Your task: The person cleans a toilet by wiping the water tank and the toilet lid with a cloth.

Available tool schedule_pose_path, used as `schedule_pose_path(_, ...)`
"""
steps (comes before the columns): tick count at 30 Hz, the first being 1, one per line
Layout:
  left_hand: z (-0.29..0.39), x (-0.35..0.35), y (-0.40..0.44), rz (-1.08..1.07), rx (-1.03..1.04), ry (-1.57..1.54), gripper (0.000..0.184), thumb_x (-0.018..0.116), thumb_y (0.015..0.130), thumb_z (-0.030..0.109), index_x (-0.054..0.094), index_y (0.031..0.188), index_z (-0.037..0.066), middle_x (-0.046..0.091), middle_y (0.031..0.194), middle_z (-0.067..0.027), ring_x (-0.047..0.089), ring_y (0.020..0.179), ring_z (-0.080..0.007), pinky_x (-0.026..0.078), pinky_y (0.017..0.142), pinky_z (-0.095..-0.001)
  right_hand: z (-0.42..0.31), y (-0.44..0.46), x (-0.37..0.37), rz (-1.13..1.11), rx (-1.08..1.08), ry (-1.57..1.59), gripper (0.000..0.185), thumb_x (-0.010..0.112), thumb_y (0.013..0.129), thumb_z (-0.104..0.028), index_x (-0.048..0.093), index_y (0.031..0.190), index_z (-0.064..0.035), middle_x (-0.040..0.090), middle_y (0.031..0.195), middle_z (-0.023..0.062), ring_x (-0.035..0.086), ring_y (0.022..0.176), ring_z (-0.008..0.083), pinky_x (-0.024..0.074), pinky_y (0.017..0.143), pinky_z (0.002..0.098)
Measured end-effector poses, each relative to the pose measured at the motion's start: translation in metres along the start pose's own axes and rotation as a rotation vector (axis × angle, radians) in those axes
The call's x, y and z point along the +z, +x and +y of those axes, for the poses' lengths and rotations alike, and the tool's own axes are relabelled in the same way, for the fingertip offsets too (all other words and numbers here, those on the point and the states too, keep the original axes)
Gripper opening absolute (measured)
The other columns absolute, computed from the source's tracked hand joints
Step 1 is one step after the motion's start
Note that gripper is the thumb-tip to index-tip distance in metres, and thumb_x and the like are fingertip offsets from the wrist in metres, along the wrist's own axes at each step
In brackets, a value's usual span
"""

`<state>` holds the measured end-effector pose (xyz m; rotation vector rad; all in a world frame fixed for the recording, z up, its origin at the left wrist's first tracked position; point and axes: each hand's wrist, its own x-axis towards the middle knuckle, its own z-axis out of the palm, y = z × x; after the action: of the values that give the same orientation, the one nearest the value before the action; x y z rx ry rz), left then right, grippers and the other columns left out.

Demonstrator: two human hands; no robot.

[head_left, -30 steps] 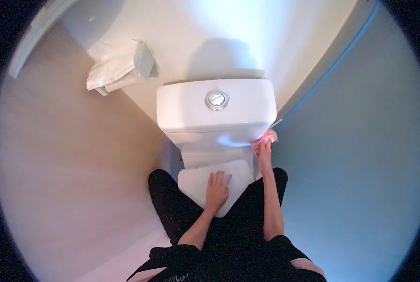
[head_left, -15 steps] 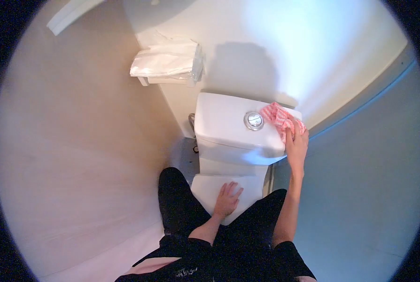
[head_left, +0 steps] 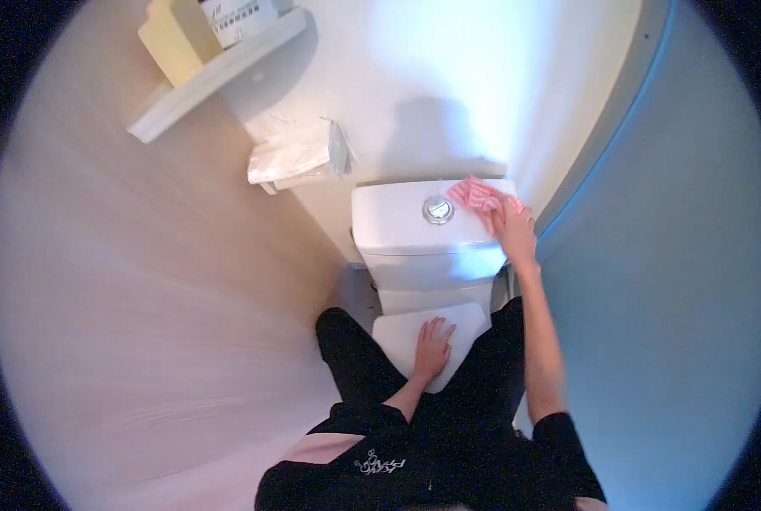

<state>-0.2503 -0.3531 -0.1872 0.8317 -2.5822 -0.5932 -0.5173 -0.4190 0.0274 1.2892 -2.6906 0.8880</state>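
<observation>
A pink-and-white checked cloth lies bunched on the right part of the white toilet tank. My right hand has its fingers closed on the cloth's near side, at the tank lid's right end. Just left of the cloth is the round chrome flush button. My left hand rests flat, fingers spread, on the closed toilet lid. Nothing shows in or under that hand.
A white tissue holder with a pack of tissues hangs on the wall to the left. Above it, a corner shelf carries a yellow box and a white printed package. Partition walls close in on both sides.
My view has shifted, bringing the corner shelf and its boxes into sight. The right hand and cloth stay on the tank's right end; the left hand still rests on the lid.
</observation>
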Motion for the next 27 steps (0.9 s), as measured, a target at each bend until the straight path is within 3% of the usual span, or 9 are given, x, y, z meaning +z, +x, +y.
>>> schedule_pose_path(5,-0.017,-0.009,-0.017,-0.047,0.026,0.176,0.055,0.060,0.085,0.018,0.048,0.139,0.016,0.040,0.145,-0.0125,0.032,0.140,-0.0302,0.011,0.115,-0.0626,0.054,0.057,0.037,0.058,-0.269,0.591,0.041,0.056,0.092,-0.022,0.053,0.133,-0.0185,0.061,0.120,0.0174,0.054,0.111,0.0465,0.0476,0.091,0.0500)
schedule_pose_path(8,-0.015,-0.028,-0.027,-0.034,-0.418,0.162,0.076,0.068,0.083,0.039,0.035,0.148,0.017,0.019,0.153,-0.0240,0.011,0.145,-0.0412,0.003,0.112,-0.0676,0.043,0.040,0.030,0.144,-0.320,0.648,0.043,0.057,0.090,-0.017,0.055,0.133,-0.0162,0.061,0.123,0.0140,0.053,0.111,0.0456,0.0459,0.094,0.0471)
schedule_pose_path(9,-0.010,-0.037,-0.027,0.001,-0.587,0.132,0.085,0.071,0.081,0.045,0.031,0.150,0.017,0.013,0.155,-0.0269,0.006,0.146,-0.0439,0.002,0.112,-0.0675,0.038,0.028,0.022,0.137,-0.291,0.504,0.044,0.058,0.089,-0.017,0.055,0.133,-0.0165,0.061,0.123,0.0146,0.053,0.112,0.0451,0.0454,0.095,0.0465)
schedule_pose_path(14,-0.034,-0.030,-0.021,-0.165,-0.693,0.075,0.134,0.078,0.059,0.071,0.007,0.155,0.011,-0.015,0.151,-0.0391,-0.015,0.140,-0.0554,-0.006,0.108,-0.0701,-0.003,-0.038,0.013,0.286,-0.192,-0.104,0.043,0.059,0.088,-0.018,0.057,0.132,-0.0218,0.061,0.122,0.0144,0.052,0.112,0.0424,0.0456,0.095,0.0456)
schedule_pose_path(16,-0.042,-0.020,-0.019,-0.266,-0.694,0.105,0.149,0.076,0.052,0.078,-0.005,0.154,0.007,-0.025,0.146,-0.0428,-0.024,0.136,-0.0594,-0.010,0.105,-0.0725,-0.016,-0.033,0.008,0.234,-0.071,-0.065,0.042,0.059,0.089,-0.020,0.058,0.130,-0.0241,0.062,0.120,0.0143,0.054,0.109,0.0407,0.0469,0.093,0.0461)
schedule_pose_path(17,-0.042,-0.022,-0.015,-0.299,-0.684,0.115,0.151,0.077,0.051,0.078,-0.008,0.154,0.007,-0.026,0.145,-0.0427,-0.025,0.135,-0.0593,-0.011,0.104,-0.0729,-0.015,-0.025,0.006,0.214,-0.013,-0.040,0.041,0.060,0.089,-0.021,0.058,0.130,-0.0253,0.063,0.118,0.0143,0.056,0.108,0.0399,0.0475,0.092,0.0463)
schedule_pose_path(20,-0.044,-0.027,-0.014,-0.441,-0.701,0.135,0.161,0.081,0.046,0.076,-0.021,0.150,0.008,-0.032,0.142,-0.0426,-0.031,0.132,-0.0598,-0.013,0.102,-0.0738,0.018,0.027,0.014,0.209,-0.189,0.305,0.038,0.059,0.092,-0.027,0.057,0.130,-0.0252,0.064,0.117,0.0147,0.061,0.106,0.0349,0.0488,0.090,0.0429)
schedule_pose_path(24,-0.047,-0.035,-0.016,-0.492,-0.667,0.106,0.166,0.088,0.041,0.068,-0.022,0.150,0.008,-0.032,0.142,-0.0427,-0.031,0.132,-0.0601,-0.013,0.102,-0.0736,0.049,0.058,0.023,-0.072,0.058,0.687,0.040,0.055,0.097,-0.032,0.052,0.135,-0.0198,0.064,0.122,0.0164,0.063,0.110,0.0303,0.0469,0.093,0.0356)
schedule_pose_path(27,-0.044,-0.038,-0.015,-0.523,-0.684,0.117,0.168,0.091,0.038,0.063,-0.022,0.150,0.009,-0.032,0.142,-0.0429,-0.030,0.132,-0.0606,-0.013,0.102,-0.0738,0.038,0.040,0.020,0.033,-0.003,0.765,0.042,0.059,0.094,-0.028,0.053,0.135,-0.0196,0.063,0.123,0.0165,0.060,0.112,0.0321,0.0446,0.097,0.0372)
